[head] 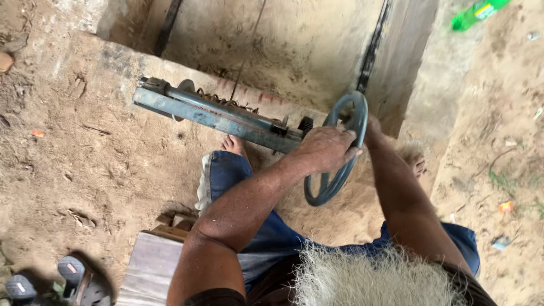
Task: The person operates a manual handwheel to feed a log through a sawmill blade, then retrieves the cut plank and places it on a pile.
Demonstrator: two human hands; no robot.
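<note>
Pale fibre bundle [374,277] lies nearest the lens, across the lap, between the two forearms. Person sits on a low wooden stool [150,266], bare feet out on sandy ground.

Left hand [326,148] clenched over the rim of a grey-blue hand wheel [335,148], fingers wrapped round the near side. Right hand [371,129] reaches to the far side of the same wheel; mostly hidden behind the rim, so cannot tell whether it grips or only steadies.

Wheel sits at the near end of a long blue metal frame [209,113] laid across the edge of a concrete pit [283,45]. Small black gear [306,124] just beside the wheel; a coiled metal spiral [224,101] runs along the frame's top.

Judgement: turning goes best with even pressure from both sides of the rim, wrists loose, frame kept flat on the ledge, fibres held clear of the gear teeth.

Green plastic bottle [479,12] lies well apart, upper right. Sandals [51,280] lower left.
</note>
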